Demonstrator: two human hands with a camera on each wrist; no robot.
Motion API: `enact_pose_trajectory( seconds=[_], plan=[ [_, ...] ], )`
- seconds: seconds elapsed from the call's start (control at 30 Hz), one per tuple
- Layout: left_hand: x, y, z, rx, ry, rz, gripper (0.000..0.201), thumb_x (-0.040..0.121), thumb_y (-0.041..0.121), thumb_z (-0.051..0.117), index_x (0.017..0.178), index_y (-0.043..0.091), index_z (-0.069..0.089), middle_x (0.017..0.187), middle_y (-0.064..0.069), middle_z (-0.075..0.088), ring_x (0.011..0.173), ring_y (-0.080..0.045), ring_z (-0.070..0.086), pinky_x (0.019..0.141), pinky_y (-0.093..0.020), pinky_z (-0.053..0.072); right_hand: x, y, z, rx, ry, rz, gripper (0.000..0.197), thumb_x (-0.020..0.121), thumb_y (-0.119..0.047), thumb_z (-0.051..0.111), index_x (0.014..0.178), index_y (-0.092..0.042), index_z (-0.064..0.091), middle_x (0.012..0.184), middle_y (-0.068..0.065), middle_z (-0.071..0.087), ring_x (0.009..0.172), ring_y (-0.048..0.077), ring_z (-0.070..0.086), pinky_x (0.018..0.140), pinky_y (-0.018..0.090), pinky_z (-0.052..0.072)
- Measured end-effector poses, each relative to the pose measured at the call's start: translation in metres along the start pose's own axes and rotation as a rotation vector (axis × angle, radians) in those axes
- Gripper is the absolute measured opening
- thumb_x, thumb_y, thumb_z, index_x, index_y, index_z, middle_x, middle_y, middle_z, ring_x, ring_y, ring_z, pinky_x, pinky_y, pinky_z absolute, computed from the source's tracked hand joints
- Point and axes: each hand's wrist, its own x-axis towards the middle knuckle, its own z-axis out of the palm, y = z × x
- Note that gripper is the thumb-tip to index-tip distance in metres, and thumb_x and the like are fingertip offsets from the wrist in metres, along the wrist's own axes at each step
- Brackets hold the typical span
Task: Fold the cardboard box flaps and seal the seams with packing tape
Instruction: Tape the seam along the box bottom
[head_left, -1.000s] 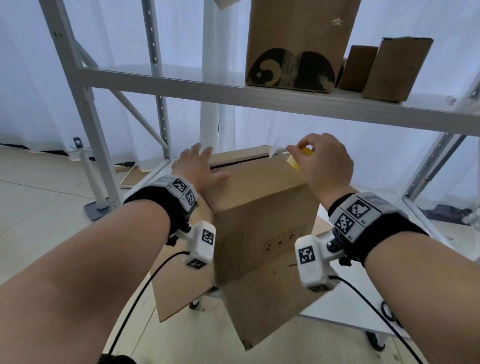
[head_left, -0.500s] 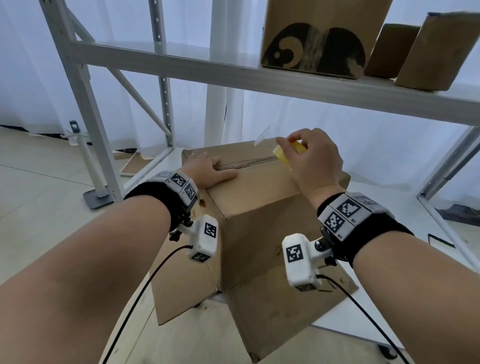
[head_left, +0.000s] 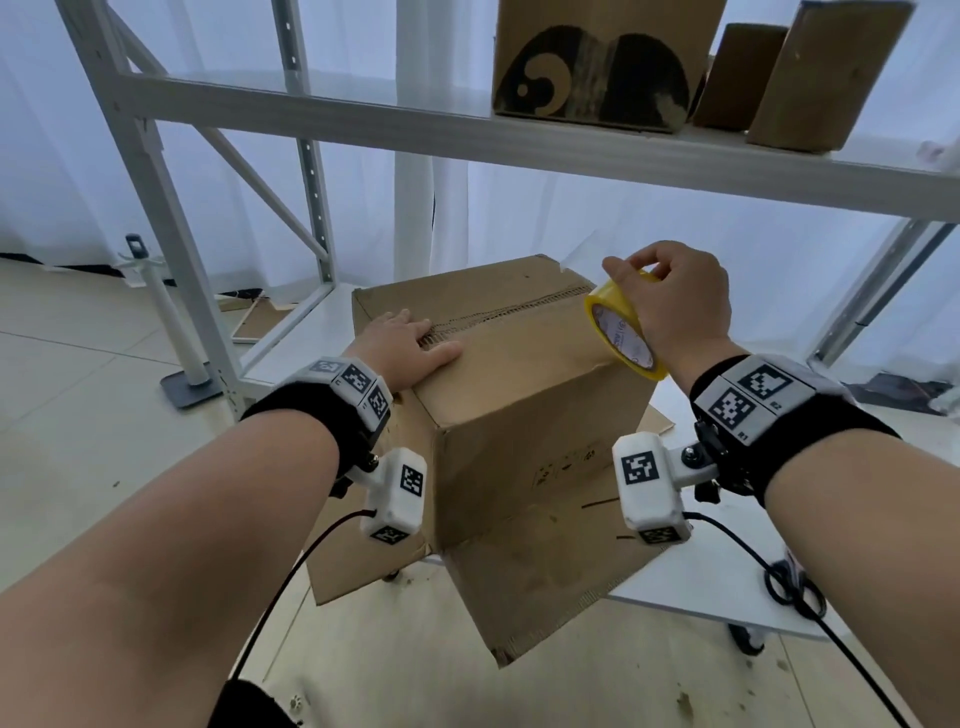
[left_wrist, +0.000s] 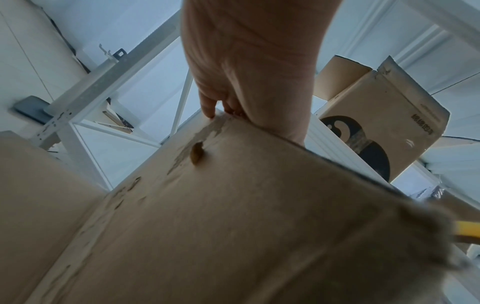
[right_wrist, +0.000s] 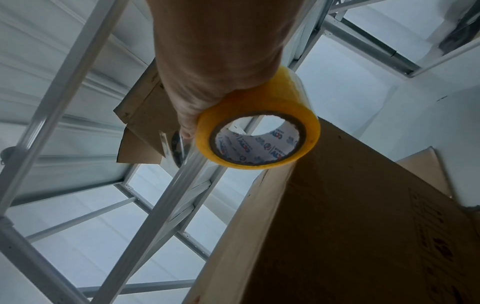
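Observation:
A brown cardboard box (head_left: 519, 415) stands on a low white shelf, its top flaps folded down and meeting at a seam (head_left: 514, 314). My left hand (head_left: 405, 343) lies flat on the top near the seam's left end, fingers straight; the left wrist view shows the left hand (left_wrist: 246, 82) pressing the box (left_wrist: 233, 226) edge. My right hand (head_left: 675, 306) grips a yellow roll of packing tape (head_left: 621, 327) at the box's right top edge. A clear strip of tape (head_left: 576, 254) stretches from the roll toward the far corner. The right wrist view shows the roll (right_wrist: 259, 131) held beside the box (right_wrist: 350, 226).
A white metal rack frames the scene, with its upper shelf (head_left: 519, 135) carrying three cardboard boxes (head_left: 597, 57). The lower flaps (head_left: 535, 561) of the box splay out over the low shelf's front edge. Wrist cables (head_left: 800, 597) hang near the shelf. A stand (head_left: 182, 343) rises from the floor at left.
My right hand has drawn back toward me to the box's right edge, turning the roll so its core shows. The left hand has flattened onto the top flaps.

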Motion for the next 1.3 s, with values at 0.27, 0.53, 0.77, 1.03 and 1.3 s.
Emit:
enact_pose_trajectory(
  seconds=[0.27, 0.53, 0.77, 1.03, 1.3],
  plan=[
    [-0.035, 0.002, 0.003, 0.044, -0.008, 0.0, 0.077, 0.089, 0.069, 0.027, 0.15, 0.021, 0.022, 0.158, -0.007, 0.012, 0.146, -0.025, 0.011, 0.117, -0.038, 0.01, -0.024, -0.012, -0.012, 0.088, -0.018, 0.005, 0.023, 0.085, -0.046, 0.065, 0.08, -0.024, 0.062, 0.07, -0.008, 0.052, 0.079, 0.015, 0.053, 0.068, 0.025, 0.037],
    [-0.059, 0.002, 0.007, 0.038, 0.002, 0.026, 0.076, 0.089, 0.068, 0.028, 0.151, 0.023, 0.02, 0.159, -0.005, 0.011, 0.146, -0.023, 0.009, 0.117, -0.038, 0.01, -0.034, -0.019, -0.019, 0.247, -0.04, 0.051, 0.024, 0.082, -0.049, 0.067, 0.076, -0.026, 0.061, 0.073, -0.007, 0.057, 0.078, 0.017, 0.058, 0.077, 0.038, 0.054],
    [-0.045, 0.003, 0.001, 0.099, 0.052, -0.014, 0.08, 0.087, 0.073, 0.025, 0.15, 0.024, 0.02, 0.157, 0.004, 0.019, 0.144, -0.018, 0.019, 0.113, -0.041, 0.02, -0.035, -0.045, 0.026, 0.355, 0.083, 0.023, 0.023, 0.088, -0.044, 0.062, 0.081, -0.022, 0.061, 0.075, -0.006, 0.054, 0.074, 0.011, 0.052, 0.07, 0.03, 0.045],
    [-0.007, -0.025, -0.009, 0.027, 0.035, -0.051, 0.076, 0.08, 0.078, 0.034, 0.143, 0.036, 0.032, 0.148, 0.0, 0.026, 0.137, -0.026, 0.022, 0.107, -0.05, 0.021, -0.029, -0.027, 0.092, -0.051, 0.025, -0.396, 0.029, 0.093, -0.044, 0.055, 0.095, -0.018, 0.066, 0.098, 0.004, 0.058, 0.087, 0.025, 0.058, 0.068, 0.031, 0.043],
    [0.035, -0.059, -0.003, -0.427, -0.072, -0.068, 0.078, 0.06, 0.082, 0.058, 0.126, 0.047, 0.039, 0.156, -0.003, -0.004, 0.141, -0.034, 0.018, 0.115, -0.047, 0.018, -0.033, -0.009, 0.113, 0.053, 0.199, -0.499, 0.027, 0.084, -0.045, 0.063, 0.08, -0.02, 0.073, 0.084, 0.0, 0.064, 0.075, 0.022, 0.062, 0.07, 0.033, 0.048]
  ],
)
